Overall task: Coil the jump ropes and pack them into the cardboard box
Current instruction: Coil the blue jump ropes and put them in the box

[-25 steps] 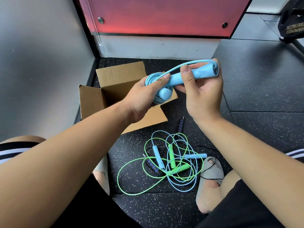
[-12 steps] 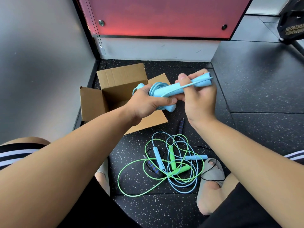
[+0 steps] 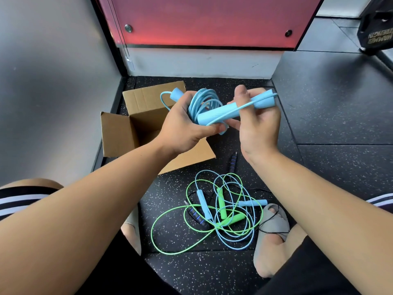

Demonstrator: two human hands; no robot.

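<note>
I am holding the light-blue jump rope (image 3: 202, 103) in the air near the open cardboard box (image 3: 119, 135). My left grip (image 3: 182, 128) is clenching round the bundle of it, while my right grip (image 3: 257, 128) is grasping the free handle (image 3: 221, 112) with the last run of cord along it. I am judging it light, the cord springy and slick enough to unwind, the handles stiff, so I am wanting a hold across every turn together, never one strand.

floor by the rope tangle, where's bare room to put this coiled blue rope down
Bare floor lies right of the right hand and the black handle, and a strip lies just below the rope tangle. It is crowded from the cardboard box flap down to the tangle, which reaches the right sandal.
</note>
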